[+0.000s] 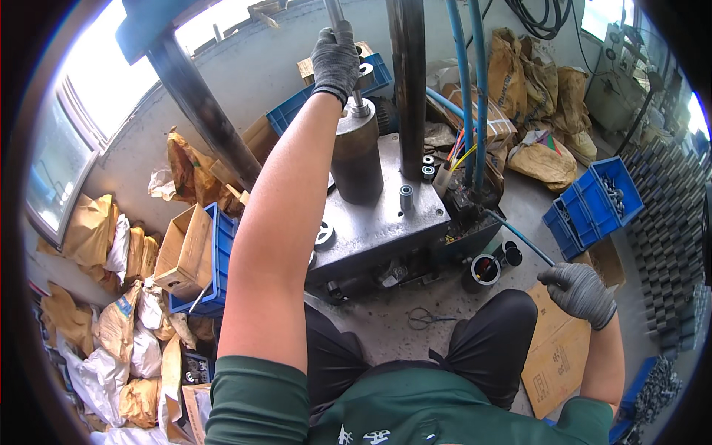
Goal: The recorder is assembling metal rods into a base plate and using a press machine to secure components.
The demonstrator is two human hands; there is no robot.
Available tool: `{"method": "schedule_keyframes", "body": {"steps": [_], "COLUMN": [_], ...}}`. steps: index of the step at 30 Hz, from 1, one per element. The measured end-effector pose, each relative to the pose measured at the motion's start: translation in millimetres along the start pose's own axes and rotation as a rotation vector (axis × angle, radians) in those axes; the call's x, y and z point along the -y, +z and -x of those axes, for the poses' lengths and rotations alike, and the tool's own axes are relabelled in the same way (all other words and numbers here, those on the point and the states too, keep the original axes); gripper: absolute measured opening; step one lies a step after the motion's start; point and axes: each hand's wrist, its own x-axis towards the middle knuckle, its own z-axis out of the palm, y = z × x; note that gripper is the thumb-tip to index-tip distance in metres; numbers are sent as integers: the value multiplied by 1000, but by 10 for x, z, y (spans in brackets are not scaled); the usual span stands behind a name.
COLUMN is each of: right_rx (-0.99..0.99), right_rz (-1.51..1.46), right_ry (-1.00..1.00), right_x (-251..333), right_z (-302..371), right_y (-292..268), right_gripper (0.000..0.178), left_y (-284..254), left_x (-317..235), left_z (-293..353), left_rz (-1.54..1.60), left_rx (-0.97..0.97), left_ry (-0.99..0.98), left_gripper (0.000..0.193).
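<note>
My left hand (335, 63), in a grey knit glove, is raised high over the machine with its fingers wrapped round an upright metal rod (334, 10). Just below and beside it are a ring-shaped metal part (366, 70) and a thin shaft rising from a thick steel cylinder (357, 159). The cylinder stands on a metal machine table (393, 226). Off to the right, my right hand (580, 291), gloved alike, is closed round the end of a blue lever (523, 237) that runs to the machine's side. My left forearm hides part of the table.
A small metal bushing (406, 198) stands on the table. Dark posts (406, 89) and blue pipes (478, 96) rise behind. Scissors (430, 318) lie on the floor near cans (483, 271). Blue bins (593, 204) and stacked metal parts (667, 215) line the right; sacks (117, 326) crowd the left.
</note>
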Motion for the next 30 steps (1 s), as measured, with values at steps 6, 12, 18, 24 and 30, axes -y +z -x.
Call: {"method": "schedule_keyframes", "body": {"steps": [6, 12, 18, 24, 30], "right_rx": [197, 73, 18, 103, 127], "right_rz": [148, 42, -25, -3, 23], "right_ry": [-76, -35, 27, -37, -82], "right_x": [-104, -55, 1, -102, -130], "right_z": [36, 32, 8, 40, 40], "right_y": [49, 25, 10, 42, 60], "right_gripper": [18, 17, 17, 20, 18], "left_y": [-51, -32, -37, -58, -65], "left_x": [90, -24, -92, -48, 24], "left_z": [-98, 25, 85, 57, 25], "left_rz": [-78, -17, -19, -138, -186], "left_rx": [-28, -29, -18, -46, -26], "left_ry": [26, -16, -24, 52, 70], "left_gripper": [54, 55, 57, 62, 61]}}
